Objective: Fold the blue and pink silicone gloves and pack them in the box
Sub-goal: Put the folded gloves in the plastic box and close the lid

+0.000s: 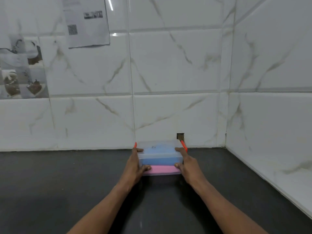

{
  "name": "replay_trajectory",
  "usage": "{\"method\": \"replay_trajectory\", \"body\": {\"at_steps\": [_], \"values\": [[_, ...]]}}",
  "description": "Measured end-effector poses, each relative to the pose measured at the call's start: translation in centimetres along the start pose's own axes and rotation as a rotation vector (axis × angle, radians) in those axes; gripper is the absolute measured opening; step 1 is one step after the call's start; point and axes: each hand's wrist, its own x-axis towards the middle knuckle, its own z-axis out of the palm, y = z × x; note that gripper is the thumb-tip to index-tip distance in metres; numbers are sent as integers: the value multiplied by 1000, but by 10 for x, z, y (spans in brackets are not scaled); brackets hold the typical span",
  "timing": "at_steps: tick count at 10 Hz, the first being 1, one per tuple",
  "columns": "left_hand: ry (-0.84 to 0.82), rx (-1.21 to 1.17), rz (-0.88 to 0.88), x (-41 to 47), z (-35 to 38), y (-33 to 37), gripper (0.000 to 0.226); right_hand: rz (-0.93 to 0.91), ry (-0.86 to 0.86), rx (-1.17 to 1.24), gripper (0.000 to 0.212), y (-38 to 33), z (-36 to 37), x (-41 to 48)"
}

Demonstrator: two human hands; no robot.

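Note:
A clear plastic box (160, 144) with its lid on stands on the dark countertop close to the back wall. Through its front wall I see the folded blue glove (160, 160) lying on top of the folded pink glove (163, 169). Orange latches (184, 146) stick up at both ends of the lid. My left hand (135, 163) grips the box's left end, thumb on the front and fingers on the lid. My right hand (185, 163) grips the right end the same way.
The dark countertop (67, 183) stretches left and toward me. White marble-look tiled walls stand behind the box and on the right. A printed sheet (87, 22) hangs on the wall at upper left. A small hole (180, 136) shows in the tile behind the box.

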Motion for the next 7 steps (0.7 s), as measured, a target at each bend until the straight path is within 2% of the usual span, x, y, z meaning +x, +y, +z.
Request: {"method": "replay_trajectory", "body": {"at_steps": [1,3,6,7], "values": [[25,6,-2,42,13,-20,70,-6,14,18,54,14,14,45],[14,-5,-54,87,28,-43,75,31,-38,13,56,30,23,96],[-115,-13,-164,110,11,-38,63,289,-237,39,59,-1,8,110],[-162,-199,-332,137,15,-32,35,354,-365,-30,69,-20,-1,117]]}}
